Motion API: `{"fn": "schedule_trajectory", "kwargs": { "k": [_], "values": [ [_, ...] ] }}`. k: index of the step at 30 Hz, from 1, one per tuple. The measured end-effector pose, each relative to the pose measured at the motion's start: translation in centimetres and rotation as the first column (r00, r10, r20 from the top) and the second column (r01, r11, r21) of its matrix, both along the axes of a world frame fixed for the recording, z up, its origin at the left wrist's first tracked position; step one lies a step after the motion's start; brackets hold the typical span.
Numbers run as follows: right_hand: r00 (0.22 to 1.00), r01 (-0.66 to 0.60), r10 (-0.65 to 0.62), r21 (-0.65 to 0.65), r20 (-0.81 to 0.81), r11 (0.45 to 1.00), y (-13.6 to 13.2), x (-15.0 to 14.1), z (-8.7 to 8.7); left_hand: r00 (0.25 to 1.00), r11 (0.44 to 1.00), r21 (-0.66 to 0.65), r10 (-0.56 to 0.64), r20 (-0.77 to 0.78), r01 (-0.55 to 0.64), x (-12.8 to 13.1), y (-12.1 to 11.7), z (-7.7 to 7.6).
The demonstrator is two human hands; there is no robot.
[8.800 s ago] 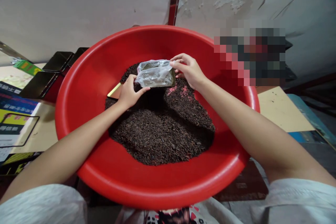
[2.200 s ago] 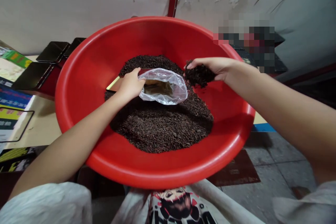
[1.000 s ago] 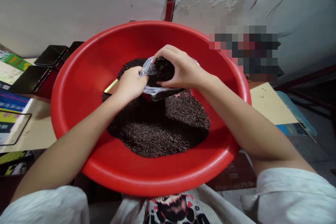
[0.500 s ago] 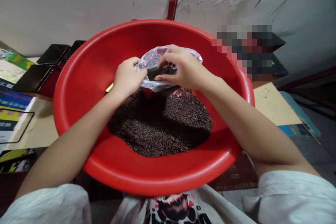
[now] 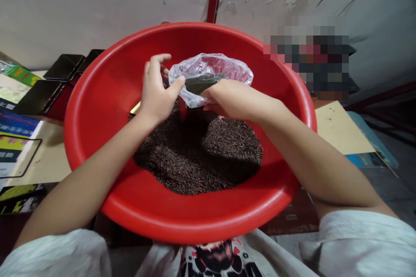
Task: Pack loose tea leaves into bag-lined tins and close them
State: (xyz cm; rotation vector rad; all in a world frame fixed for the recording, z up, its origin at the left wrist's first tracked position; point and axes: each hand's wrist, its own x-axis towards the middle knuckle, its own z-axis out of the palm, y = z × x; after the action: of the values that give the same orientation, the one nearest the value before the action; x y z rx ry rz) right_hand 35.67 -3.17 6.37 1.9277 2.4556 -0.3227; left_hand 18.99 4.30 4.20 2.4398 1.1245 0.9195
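Two hands (image 5: 158, 93) (image 5: 232, 98) at a plastic bag (image 5: 206, 64)

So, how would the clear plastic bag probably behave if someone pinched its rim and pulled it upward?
The clear plastic bag would probably flop and fold, since its rim is thin and wrinkled. Its material is likely light, being see-through, though I can't tell how full it is. Its shiny highlights suggest it may slip a little.
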Motion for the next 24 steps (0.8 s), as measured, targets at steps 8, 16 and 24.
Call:
{"fn": "schedule_trajectory", "kwargs": {
  "k": [8,16,24],
  "values": [
    [0.997,0.008,-0.011,-0.051,-0.070,0.999,-0.2,0.9,0.6,0.798,0.852,0.092,-0.438,-0.415,0.515,0.5,-0.6,-0.9],
    [0.955,0.036,-0.015,0.066,-0.297,0.997,-1.5,2.5,2.8,0.832,0.898,0.074,-0.368,-0.415,0.433,0.1,0.3,-0.2],
    [0.658,0.607,-0.361,0.180,-0.661,0.774,0.4,7.3,1.0,0.848,0.921,0.070,-0.321,-0.421,0.383,-0.3,0.7,0.1]
  ]
}}
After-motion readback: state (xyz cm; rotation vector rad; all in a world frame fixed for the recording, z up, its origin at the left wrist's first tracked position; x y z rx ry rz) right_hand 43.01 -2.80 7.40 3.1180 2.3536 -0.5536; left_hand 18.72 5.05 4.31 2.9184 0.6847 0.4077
